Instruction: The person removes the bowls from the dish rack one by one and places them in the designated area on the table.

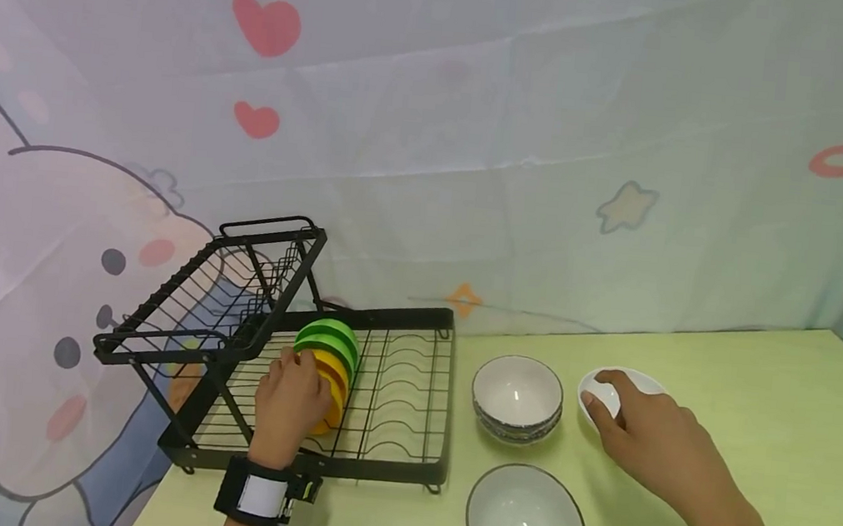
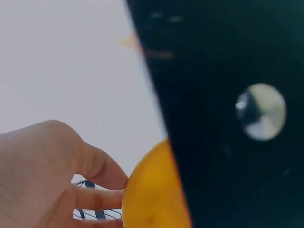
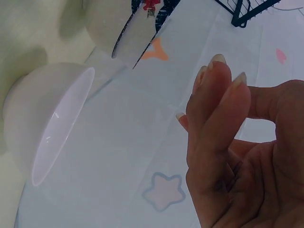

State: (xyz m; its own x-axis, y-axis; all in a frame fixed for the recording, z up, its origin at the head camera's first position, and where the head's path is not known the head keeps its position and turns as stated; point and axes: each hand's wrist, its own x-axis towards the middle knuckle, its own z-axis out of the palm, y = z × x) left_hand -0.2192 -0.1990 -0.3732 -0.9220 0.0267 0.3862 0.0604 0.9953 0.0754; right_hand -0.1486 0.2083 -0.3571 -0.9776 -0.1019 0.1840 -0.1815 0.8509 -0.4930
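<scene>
Several bowls, green (image 1: 329,332) and yellow (image 1: 333,422), stand on edge in the black wire dish rack (image 1: 410,396). With its fingers at the rim, my left hand (image 1: 292,398) grips a yellow bowl; the left wrist view has the digits against that yellow bowl (image 2: 154,192), partly hidden by a dark strap. Above a small white bowl (image 1: 640,381) hovers my right hand (image 1: 664,451), thumb and fingers parted and bent. In the right wrist view, the white bowl (image 3: 61,123) is apart from the right hand (image 3: 232,156), which holds nothing.
A stack of patterned bowls (image 1: 518,397) is right of the rack, and brown-rimmed bowls (image 1: 527,523) stand nearer the front. The rack's raised upper tier (image 1: 239,280) leans over its left side. A printed cloth (image 1: 426,213) hangs behind the light green table (image 1: 792,412).
</scene>
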